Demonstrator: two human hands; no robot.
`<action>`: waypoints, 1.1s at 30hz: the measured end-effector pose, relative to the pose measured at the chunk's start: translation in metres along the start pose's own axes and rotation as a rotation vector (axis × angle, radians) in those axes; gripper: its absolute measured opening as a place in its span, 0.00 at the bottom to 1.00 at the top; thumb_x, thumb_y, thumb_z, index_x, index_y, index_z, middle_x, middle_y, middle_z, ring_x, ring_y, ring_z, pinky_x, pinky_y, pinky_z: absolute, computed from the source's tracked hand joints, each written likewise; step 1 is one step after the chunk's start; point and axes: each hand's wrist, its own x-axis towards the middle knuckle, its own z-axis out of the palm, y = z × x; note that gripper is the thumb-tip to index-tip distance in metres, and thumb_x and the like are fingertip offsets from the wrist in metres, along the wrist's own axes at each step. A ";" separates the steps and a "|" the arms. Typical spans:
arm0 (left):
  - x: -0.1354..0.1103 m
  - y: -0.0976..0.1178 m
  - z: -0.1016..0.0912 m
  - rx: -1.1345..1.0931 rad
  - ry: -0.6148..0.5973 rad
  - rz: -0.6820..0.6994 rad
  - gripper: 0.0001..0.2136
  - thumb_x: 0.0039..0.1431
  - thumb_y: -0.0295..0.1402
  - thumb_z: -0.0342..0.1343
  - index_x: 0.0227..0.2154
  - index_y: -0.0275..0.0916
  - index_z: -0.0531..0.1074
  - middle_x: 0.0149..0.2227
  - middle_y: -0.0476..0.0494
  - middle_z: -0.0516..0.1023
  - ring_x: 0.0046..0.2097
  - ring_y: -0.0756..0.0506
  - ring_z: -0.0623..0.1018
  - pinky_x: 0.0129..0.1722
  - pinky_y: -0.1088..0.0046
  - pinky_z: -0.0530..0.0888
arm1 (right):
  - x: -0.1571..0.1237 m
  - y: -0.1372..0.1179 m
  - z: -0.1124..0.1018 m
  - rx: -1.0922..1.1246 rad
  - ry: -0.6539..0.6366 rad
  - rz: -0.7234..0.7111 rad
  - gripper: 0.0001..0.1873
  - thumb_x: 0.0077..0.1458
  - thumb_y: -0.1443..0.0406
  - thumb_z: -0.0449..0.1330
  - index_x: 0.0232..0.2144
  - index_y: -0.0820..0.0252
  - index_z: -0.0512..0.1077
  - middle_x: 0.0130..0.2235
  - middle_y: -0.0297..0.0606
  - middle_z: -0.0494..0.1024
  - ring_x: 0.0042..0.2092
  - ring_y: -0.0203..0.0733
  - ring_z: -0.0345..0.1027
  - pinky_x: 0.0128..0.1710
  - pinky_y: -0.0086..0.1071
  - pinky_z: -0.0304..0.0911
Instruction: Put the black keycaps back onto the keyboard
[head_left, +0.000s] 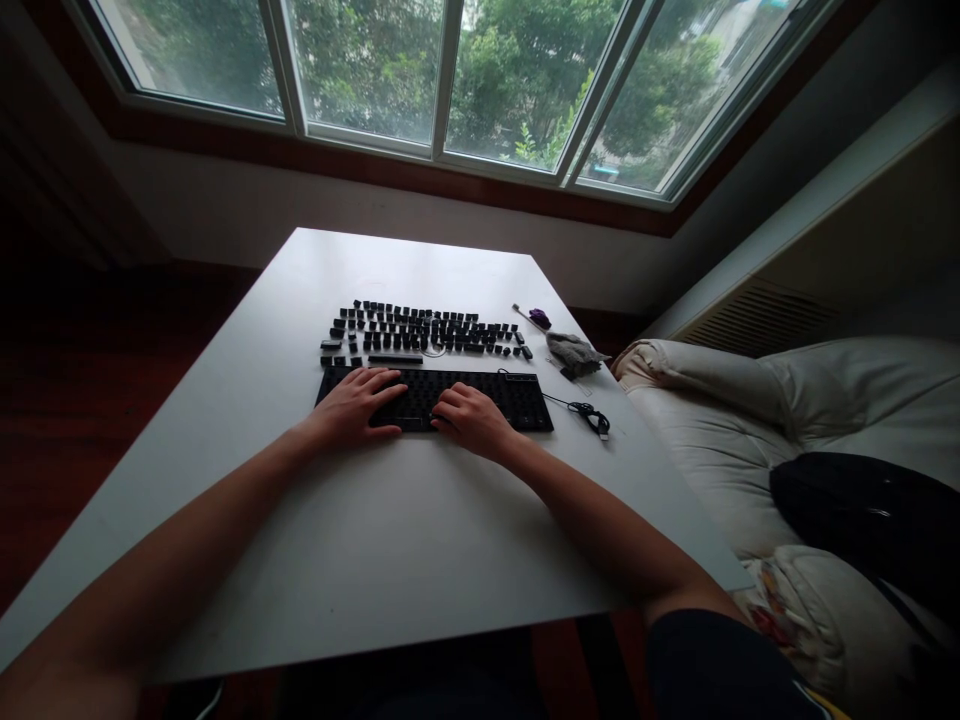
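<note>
A black keyboard lies on the white table in front of me. My left hand rests over its left end with the fingers stretched out and apart. Over the middle of the keyboard's near edge, my right hand has its fingers curled and drawn together; whatever may be between the fingertips is hidden. Behind the keyboard, loose black keycaps stand in rows, with a long space bar keycap at the front of them.
On the right of the white table lie a coiled USB cable, a grey cloth, a thin brush and a small purple object. A pale sofa with a dark bag stands alongside. Windows are beyond.
</note>
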 end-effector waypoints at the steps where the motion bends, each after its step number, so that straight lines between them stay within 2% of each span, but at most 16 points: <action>1: 0.000 0.000 0.000 0.002 -0.001 -0.001 0.35 0.61 0.57 0.54 0.67 0.46 0.63 0.69 0.38 0.60 0.68 0.31 0.61 0.67 0.46 0.57 | 0.000 0.001 0.001 0.015 0.006 0.000 0.10 0.68 0.60 0.56 0.39 0.59 0.74 0.40 0.42 0.75 0.43 0.46 0.62 0.45 0.38 0.60; 6: 0.000 0.000 0.000 -0.015 0.003 -0.001 0.35 0.61 0.56 0.55 0.66 0.46 0.64 0.69 0.37 0.61 0.67 0.30 0.62 0.67 0.45 0.57 | -0.004 0.000 0.005 0.049 0.030 0.030 0.12 0.69 0.59 0.55 0.38 0.58 0.74 0.40 0.42 0.74 0.43 0.45 0.62 0.45 0.37 0.60; 13: 0.001 0.002 -0.001 -0.023 0.010 -0.001 0.34 0.60 0.56 0.55 0.66 0.46 0.64 0.69 0.38 0.61 0.67 0.30 0.62 0.67 0.46 0.57 | -0.007 -0.008 0.007 -0.003 -0.009 0.057 0.12 0.69 0.61 0.53 0.37 0.57 0.75 0.42 0.43 0.73 0.43 0.45 0.61 0.46 0.37 0.59; 17: 0.000 0.001 -0.001 -0.029 0.017 -0.001 0.34 0.60 0.56 0.56 0.66 0.47 0.64 0.69 0.38 0.61 0.67 0.31 0.62 0.67 0.46 0.57 | -0.001 -0.002 0.005 0.062 -0.004 0.089 0.14 0.68 0.56 0.55 0.37 0.57 0.75 0.39 0.41 0.74 0.41 0.44 0.63 0.44 0.36 0.59; 20: 0.000 -0.001 -0.001 -0.034 0.017 0.008 0.35 0.60 0.56 0.56 0.67 0.47 0.63 0.69 0.38 0.61 0.67 0.31 0.61 0.67 0.46 0.57 | 0.015 0.011 0.003 0.129 0.027 0.139 0.14 0.68 0.56 0.56 0.36 0.57 0.75 0.38 0.40 0.75 0.42 0.44 0.65 0.45 0.36 0.59; 25: 0.000 -0.004 -0.004 -0.055 0.036 0.001 0.30 0.63 0.53 0.54 0.65 0.47 0.66 0.67 0.39 0.65 0.66 0.33 0.65 0.66 0.48 0.61 | 0.065 0.038 0.009 0.144 0.068 0.235 0.10 0.67 0.61 0.57 0.40 0.58 0.77 0.42 0.41 0.77 0.47 0.44 0.67 0.47 0.35 0.60; 29: -0.008 -0.012 -0.013 -0.039 0.092 -0.057 0.25 0.65 0.50 0.53 0.60 0.46 0.71 0.63 0.39 0.70 0.62 0.34 0.70 0.63 0.50 0.65 | 0.103 0.052 0.023 0.099 -0.012 0.264 0.09 0.66 0.62 0.60 0.44 0.58 0.79 0.45 0.42 0.77 0.49 0.45 0.68 0.47 0.34 0.61; 33: -0.020 -0.026 -0.023 -0.017 0.131 -0.123 0.22 0.66 0.47 0.53 0.58 0.46 0.72 0.62 0.41 0.72 0.61 0.35 0.71 0.61 0.51 0.67 | 0.124 0.059 0.040 0.026 -0.106 0.246 0.10 0.64 0.62 0.62 0.44 0.59 0.80 0.46 0.44 0.78 0.48 0.47 0.68 0.46 0.36 0.61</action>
